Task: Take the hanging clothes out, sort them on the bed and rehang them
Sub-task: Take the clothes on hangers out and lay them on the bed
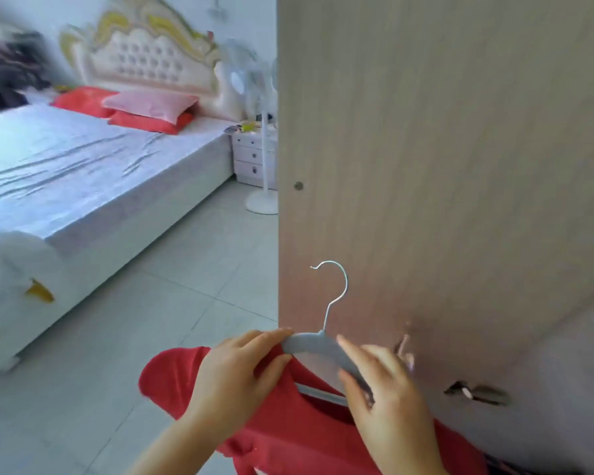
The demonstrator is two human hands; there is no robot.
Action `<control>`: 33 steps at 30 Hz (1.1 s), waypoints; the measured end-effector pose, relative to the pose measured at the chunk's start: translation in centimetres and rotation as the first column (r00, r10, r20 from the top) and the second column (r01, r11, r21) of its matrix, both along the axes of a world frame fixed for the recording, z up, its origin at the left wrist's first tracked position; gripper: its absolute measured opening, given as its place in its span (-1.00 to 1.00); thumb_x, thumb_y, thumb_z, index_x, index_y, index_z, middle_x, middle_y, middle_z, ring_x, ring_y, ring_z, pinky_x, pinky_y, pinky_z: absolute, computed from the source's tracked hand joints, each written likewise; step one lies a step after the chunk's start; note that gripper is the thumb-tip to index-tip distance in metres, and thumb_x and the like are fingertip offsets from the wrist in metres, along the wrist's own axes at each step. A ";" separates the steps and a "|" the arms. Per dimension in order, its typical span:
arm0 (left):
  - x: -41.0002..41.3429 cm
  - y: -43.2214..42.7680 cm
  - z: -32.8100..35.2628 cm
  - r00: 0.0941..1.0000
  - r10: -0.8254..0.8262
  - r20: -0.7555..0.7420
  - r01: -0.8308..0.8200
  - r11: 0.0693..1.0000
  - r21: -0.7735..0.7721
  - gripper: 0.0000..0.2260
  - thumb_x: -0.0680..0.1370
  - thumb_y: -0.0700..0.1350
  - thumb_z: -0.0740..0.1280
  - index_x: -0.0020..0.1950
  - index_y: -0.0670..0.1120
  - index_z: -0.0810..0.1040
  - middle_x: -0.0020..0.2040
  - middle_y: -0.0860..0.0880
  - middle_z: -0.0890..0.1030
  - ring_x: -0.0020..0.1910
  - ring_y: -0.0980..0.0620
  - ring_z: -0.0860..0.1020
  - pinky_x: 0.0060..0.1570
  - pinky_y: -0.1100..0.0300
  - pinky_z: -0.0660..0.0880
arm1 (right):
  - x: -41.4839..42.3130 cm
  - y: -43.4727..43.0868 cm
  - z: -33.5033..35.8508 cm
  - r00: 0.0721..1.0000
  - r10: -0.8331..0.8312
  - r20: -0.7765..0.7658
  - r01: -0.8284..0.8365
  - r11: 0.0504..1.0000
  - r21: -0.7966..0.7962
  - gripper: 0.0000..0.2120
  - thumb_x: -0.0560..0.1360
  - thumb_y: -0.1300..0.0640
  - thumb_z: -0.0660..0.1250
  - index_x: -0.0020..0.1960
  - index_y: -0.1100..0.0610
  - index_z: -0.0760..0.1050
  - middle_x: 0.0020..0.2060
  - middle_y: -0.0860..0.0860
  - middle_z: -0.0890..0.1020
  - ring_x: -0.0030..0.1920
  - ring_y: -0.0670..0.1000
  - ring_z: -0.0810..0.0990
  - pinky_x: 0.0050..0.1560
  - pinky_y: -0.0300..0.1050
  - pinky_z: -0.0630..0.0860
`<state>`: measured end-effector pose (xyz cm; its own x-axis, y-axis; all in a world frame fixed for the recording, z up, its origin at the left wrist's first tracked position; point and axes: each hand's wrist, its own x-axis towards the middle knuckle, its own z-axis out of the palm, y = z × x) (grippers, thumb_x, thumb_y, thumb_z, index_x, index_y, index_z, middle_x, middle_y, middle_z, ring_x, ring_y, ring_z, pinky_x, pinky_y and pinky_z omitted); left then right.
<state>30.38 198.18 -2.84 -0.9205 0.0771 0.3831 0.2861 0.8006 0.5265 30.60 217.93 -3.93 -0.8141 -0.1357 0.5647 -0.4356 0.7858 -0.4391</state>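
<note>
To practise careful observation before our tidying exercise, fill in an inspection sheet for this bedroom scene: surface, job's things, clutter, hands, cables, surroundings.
Surface: bed, pale wrinkled sheet, pillows at the headboard end.
Job's things: red garment on a grey hanger with a metal hook.
Clutter: dark clothes heaped at the far left by the bed, blurred.
Hands: left hand grips the hanger's left end; right hand holds its right arm.
Cables: nothing seen.
Surroundings: wood-grain panel on the right, pedestal fan, white nightstand, tiled floor.

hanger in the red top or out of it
Mostly out: hanger shoulders show bare above the red top; its right end hides under the right hand, cannot tell there.
</note>
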 end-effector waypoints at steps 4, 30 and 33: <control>0.6 -8.3 -0.3 0.981 0.193 -0.001 -0.193 0.981 0.012 -0.74 0.43 0.08 0.29 0.06 0.09 0.62 -0.18 0.21 0.63 -0.31 0.16 0.56 -0.25 0.34 0.45 | -2.6 -8.7 0.0 0.979 0.187 0.085 -0.185 0.982 -0.035 -0.45 0.16 0.32 0.60 0.11 0.04 0.62 -0.14 -0.06 0.62 -0.25 -0.11 0.59 -0.29 -0.30 0.49; -5.9 -51.7 -4.8 0.451 0.878 -0.160 -0.885 0.464 0.051 -0.71 0.38 -0.13 0.48 0.08 -0.01 0.62 -0.08 0.09 0.66 -0.09 0.15 0.57 0.03 0.28 0.37 | -21.1 -60.7 -3.4 0.598 0.796 0.101 -0.773 0.605 -0.191 -0.53 0.32 0.33 0.49 0.16 0.00 0.58 -0.17 -0.14 0.54 -0.25 -0.13 0.53 -0.15 -0.35 0.45; -8.4 -55.4 -4.3 0.411 0.903 -0.124 -0.907 0.418 0.040 -0.68 0.36 -0.19 0.50 0.10 -0.02 0.62 -0.04 0.08 0.66 -0.08 0.05 0.61 0.05 0.21 0.37 | -24.8 -65.5 -2.8 0.541 0.835 0.099 -0.814 0.550 -0.187 -0.55 0.33 0.32 0.49 0.15 0.00 0.58 -0.17 -0.11 0.57 -0.28 -0.15 0.52 -0.18 -0.33 0.46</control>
<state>21.94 142.74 -7.13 -0.4145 -0.7621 0.4974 -0.5624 0.6442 0.5184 5.79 152.45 -6.74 -0.4492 -0.7427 0.4966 -0.7827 0.0591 -0.6196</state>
